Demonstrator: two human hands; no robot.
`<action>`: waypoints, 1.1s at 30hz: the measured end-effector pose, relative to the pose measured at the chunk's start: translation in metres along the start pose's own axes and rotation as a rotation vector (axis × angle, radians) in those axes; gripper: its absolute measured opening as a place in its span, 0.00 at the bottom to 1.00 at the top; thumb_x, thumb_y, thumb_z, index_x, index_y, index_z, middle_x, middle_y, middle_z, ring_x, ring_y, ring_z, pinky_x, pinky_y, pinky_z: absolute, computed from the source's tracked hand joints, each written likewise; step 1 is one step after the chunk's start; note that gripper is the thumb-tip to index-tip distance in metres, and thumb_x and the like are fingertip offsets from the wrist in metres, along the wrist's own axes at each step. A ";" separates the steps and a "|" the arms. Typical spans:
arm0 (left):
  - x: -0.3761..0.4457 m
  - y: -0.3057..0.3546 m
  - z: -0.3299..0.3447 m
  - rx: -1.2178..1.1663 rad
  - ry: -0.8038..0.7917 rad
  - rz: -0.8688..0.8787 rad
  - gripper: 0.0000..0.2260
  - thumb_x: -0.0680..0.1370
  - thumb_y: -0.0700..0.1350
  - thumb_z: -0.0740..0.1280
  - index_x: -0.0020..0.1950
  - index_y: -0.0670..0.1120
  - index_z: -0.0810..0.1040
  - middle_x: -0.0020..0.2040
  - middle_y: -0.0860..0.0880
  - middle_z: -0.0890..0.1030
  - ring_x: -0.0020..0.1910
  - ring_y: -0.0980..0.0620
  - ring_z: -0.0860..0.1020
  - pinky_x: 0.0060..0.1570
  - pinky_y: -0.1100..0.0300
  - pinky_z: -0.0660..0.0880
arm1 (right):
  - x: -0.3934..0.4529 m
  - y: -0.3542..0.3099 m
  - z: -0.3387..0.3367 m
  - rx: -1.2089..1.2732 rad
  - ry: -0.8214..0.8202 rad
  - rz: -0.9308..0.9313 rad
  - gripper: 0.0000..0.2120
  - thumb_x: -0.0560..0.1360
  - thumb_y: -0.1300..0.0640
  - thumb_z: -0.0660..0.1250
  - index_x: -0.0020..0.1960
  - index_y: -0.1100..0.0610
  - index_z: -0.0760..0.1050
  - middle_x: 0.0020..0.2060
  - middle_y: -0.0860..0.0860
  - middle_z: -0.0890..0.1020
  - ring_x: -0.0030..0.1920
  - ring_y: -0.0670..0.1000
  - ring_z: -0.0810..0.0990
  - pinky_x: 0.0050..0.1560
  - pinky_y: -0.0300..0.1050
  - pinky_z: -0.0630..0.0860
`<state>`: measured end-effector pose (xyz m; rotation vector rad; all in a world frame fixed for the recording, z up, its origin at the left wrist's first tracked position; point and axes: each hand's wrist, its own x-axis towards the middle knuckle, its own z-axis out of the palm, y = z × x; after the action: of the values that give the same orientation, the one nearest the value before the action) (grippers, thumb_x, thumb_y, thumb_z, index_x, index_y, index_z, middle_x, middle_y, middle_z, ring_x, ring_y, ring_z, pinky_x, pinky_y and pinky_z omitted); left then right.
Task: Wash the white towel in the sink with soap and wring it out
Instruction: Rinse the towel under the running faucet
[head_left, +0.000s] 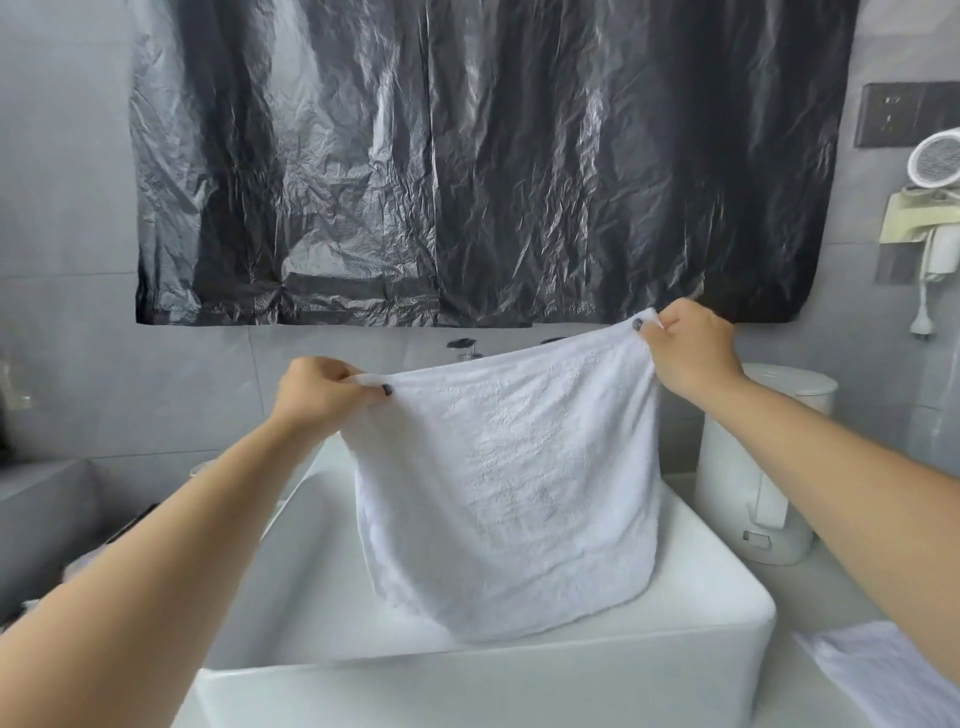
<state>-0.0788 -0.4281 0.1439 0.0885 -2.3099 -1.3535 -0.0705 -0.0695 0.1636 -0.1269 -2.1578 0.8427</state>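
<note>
The white towel (509, 483) hangs spread out above the white rectangular sink (467, 686). My left hand (322, 395) pinches its upper left corner. My right hand (691, 353) pinches its upper right corner, held a little higher. The towel's lower edge droops into the basin and hides most of the sink's inside and the tap behind it. No soap is in sight.
A white kettle (753, 467) stands on the counter right of the sink. Another white cloth (883, 670) lies at the front right. Black plastic sheeting (467, 166) covers the wall above. A hair dryer (935, 208) hangs on the right wall. Dark pump tops (462, 345) peek over the towel.
</note>
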 end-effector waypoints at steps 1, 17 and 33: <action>0.000 0.004 0.007 -0.015 0.045 -0.059 0.10 0.66 0.44 0.79 0.36 0.40 0.81 0.33 0.46 0.75 0.33 0.48 0.72 0.35 0.60 0.68 | -0.002 -0.005 0.003 -0.054 -0.005 0.031 0.21 0.79 0.53 0.61 0.30 0.59 0.62 0.26 0.55 0.70 0.35 0.61 0.72 0.36 0.50 0.68; -0.034 0.085 0.044 -0.810 -0.352 -0.094 0.22 0.62 0.38 0.75 0.55 0.35 0.81 0.48 0.37 0.83 0.43 0.44 0.81 0.44 0.54 0.78 | -0.048 -0.123 -0.017 0.611 -0.613 0.015 0.08 0.76 0.69 0.62 0.48 0.63 0.79 0.32 0.57 0.77 0.26 0.50 0.76 0.27 0.39 0.74; -0.052 0.080 0.026 -0.825 -0.617 0.212 0.17 0.78 0.33 0.61 0.66 0.36 0.77 0.50 0.42 0.81 0.46 0.48 0.80 0.45 0.59 0.77 | -0.039 -0.130 -0.019 0.234 -0.324 -0.492 0.06 0.71 0.58 0.74 0.39 0.51 0.78 0.30 0.46 0.75 0.32 0.45 0.71 0.40 0.44 0.72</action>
<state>-0.0292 -0.3517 0.1820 -0.9108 -1.8777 -2.3116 -0.0066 -0.1736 0.2262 0.6739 -2.2176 0.8526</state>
